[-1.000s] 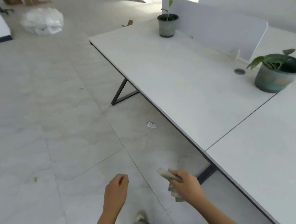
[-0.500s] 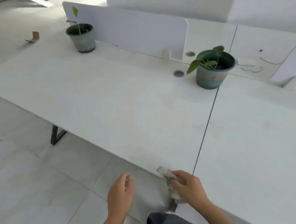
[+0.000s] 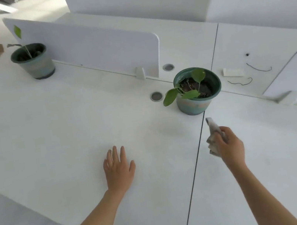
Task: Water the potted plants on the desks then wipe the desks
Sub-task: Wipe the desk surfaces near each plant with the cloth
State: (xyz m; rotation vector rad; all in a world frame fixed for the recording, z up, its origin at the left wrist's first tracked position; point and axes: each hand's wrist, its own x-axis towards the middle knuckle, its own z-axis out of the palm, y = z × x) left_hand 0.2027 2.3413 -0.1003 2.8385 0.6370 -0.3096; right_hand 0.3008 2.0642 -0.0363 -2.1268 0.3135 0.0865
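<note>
A crumpled grey cloth [image 3: 214, 136] is gripped in the right hand [image 3: 230, 145], the fingers closed around its bulk with one end left projecting forward; it is held above the desk [image 3: 60, 138], just right of the dark seam [image 3: 195, 167] between the two desktops, and contact with the surface cannot be confirmed. The left hand [image 3: 118, 168] is laid palm down with fingers spread and nothing held, apparently as a brace for a forward lean. The near potted plant [image 3: 196, 90] is observed upright at the seam, just beyond the cloth, its soil dark; whether it is wet cannot be told. The far potted plant [image 3: 31, 60] is seen upright beside the white divider panel [image 3: 94, 48], well apart from both hands. No watering vessel is noted, so the wiping stage is judged to be at hand. Care near the overhanging leaf is advised.
</note>
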